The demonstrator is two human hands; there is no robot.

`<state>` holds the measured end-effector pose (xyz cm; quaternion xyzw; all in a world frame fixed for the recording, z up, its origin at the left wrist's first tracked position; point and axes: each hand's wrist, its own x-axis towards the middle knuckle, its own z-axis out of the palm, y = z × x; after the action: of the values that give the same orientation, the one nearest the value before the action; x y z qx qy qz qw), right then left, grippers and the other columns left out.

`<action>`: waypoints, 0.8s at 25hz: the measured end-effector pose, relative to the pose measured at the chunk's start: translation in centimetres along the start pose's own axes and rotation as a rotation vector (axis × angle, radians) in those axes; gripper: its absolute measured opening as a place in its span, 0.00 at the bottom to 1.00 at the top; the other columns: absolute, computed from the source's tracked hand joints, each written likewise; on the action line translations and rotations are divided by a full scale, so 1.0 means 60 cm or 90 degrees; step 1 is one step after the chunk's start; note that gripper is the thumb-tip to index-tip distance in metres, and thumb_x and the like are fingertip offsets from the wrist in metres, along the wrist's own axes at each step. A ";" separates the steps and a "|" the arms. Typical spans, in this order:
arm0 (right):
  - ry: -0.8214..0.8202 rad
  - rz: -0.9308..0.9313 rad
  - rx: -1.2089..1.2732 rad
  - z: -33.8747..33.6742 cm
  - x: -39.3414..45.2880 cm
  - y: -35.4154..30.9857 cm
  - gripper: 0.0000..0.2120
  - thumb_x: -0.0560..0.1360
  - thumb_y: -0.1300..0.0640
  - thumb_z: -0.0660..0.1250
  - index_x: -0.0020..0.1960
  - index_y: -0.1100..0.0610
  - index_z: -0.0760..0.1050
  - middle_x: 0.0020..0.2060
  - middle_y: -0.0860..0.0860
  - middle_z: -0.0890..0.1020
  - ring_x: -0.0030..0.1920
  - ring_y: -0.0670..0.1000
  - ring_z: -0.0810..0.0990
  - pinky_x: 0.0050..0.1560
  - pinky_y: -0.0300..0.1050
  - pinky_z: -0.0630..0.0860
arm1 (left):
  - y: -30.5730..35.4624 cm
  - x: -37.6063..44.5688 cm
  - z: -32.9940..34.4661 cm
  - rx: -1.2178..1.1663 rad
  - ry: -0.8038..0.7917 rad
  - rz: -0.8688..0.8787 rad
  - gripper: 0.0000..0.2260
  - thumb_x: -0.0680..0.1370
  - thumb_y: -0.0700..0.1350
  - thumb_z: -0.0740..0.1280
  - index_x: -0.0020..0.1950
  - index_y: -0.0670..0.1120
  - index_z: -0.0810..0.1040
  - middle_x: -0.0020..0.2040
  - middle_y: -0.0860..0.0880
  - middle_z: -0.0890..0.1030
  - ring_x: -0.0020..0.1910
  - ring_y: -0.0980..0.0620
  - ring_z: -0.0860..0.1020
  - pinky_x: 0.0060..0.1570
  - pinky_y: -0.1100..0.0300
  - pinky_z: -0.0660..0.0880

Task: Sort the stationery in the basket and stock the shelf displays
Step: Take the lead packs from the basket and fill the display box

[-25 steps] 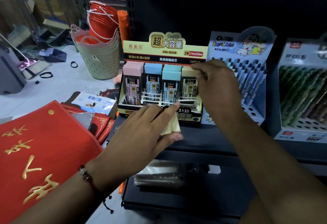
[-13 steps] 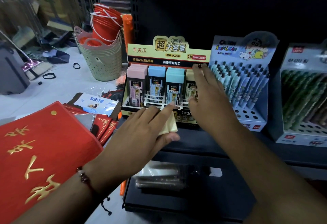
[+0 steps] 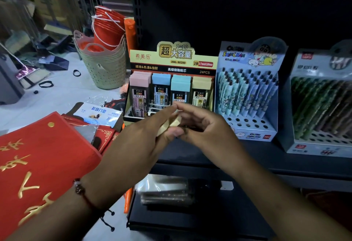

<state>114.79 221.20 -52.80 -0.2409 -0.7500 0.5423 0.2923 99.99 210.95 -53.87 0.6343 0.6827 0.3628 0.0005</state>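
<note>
Withdrawn from lead box (image 3: 172, 81), right hand (image 3: 204, 126) now meeting left hand (image 3: 148, 136) just before it. Left fingers curled, pinching yellow cases (image 3: 169, 123); right fingertips touching them. Probably taking the next case for the yellow column.

Stacked beige baskets (image 3: 103, 69) holding red buckets (image 3: 108, 29) stand behind a red gold-lettered mat (image 3: 38, 164).
</note>
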 end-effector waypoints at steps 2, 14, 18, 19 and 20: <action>0.015 0.003 0.031 -0.001 -0.004 -0.003 0.24 0.69 0.58 0.75 0.64 0.46 0.77 0.47 0.39 0.85 0.51 0.38 0.82 0.52 0.33 0.77 | 0.005 0.001 0.002 -0.033 0.013 -0.010 0.24 0.77 0.64 0.55 0.71 0.59 0.70 0.33 0.61 0.75 0.34 0.66 0.74 0.32 0.72 0.66; 0.188 -0.012 0.022 -0.090 0.005 -0.016 0.09 0.74 0.59 0.72 0.50 0.46 0.83 0.46 0.46 0.86 0.42 0.46 0.82 0.43 0.38 0.80 | 0.011 0.002 -0.009 -0.022 0.064 0.007 0.17 0.81 0.55 0.51 0.59 0.52 0.76 0.43 0.57 0.79 0.41 0.58 0.76 0.40 0.59 0.72; 0.289 -0.071 0.044 -0.120 0.016 -0.018 0.08 0.76 0.61 0.70 0.51 0.50 0.83 0.42 0.46 0.85 0.41 0.49 0.77 0.41 0.41 0.76 | 0.010 0.004 -0.009 0.015 0.043 0.034 0.22 0.80 0.57 0.50 0.65 0.50 0.76 0.53 0.55 0.78 0.48 0.55 0.76 0.44 0.54 0.75; 0.314 -0.083 0.045 -0.124 0.018 -0.019 0.07 0.77 0.60 0.69 0.51 0.50 0.83 0.40 0.45 0.84 0.40 0.49 0.76 0.42 0.42 0.76 | 0.010 0.004 -0.009 0.029 0.039 0.037 0.23 0.80 0.57 0.50 0.66 0.50 0.76 0.52 0.54 0.77 0.47 0.54 0.76 0.43 0.56 0.75; 0.337 -0.096 0.044 -0.126 0.020 -0.019 0.06 0.77 0.60 0.69 0.51 0.51 0.82 0.39 0.45 0.83 0.40 0.48 0.76 0.42 0.42 0.75 | 0.010 0.004 -0.007 0.048 0.034 0.039 0.24 0.80 0.58 0.50 0.68 0.50 0.75 0.51 0.54 0.77 0.45 0.54 0.76 0.40 0.57 0.74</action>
<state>119.16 226.74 -49.67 -0.3080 -0.6443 0.4624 0.5256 100.29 210.90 -53.13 0.6447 0.6757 0.3536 -0.0532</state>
